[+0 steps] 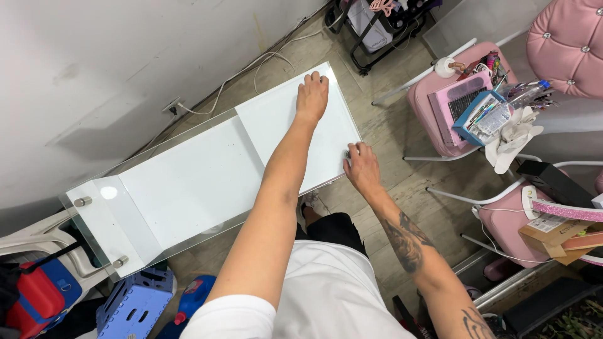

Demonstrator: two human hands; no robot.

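While we lean over the white glass tabletop (207,182), our left hand (312,94) lies flat near its far corner, palm down, fingers stretched out and close together, pressing on the glass rather than gripping anything. Our right hand (361,168) is at the near long edge of the same end, its fingers curled and closed around a small round metal fitting (347,154) set at the rim. The tabletop runs slantwise from lower left to upper right, parallel to the white wall (125,56), and two more metal studs (83,201) show on the clear glass panel at its opposite end. A white cable (251,66) trails along the floor between table and wall. To our right stands a pink stool (433,107) loaded with a blue box of tools (480,116) and white gloves (512,138). Below the table's left end sit a blue plastic step stool (135,304) and a red bag (38,295).
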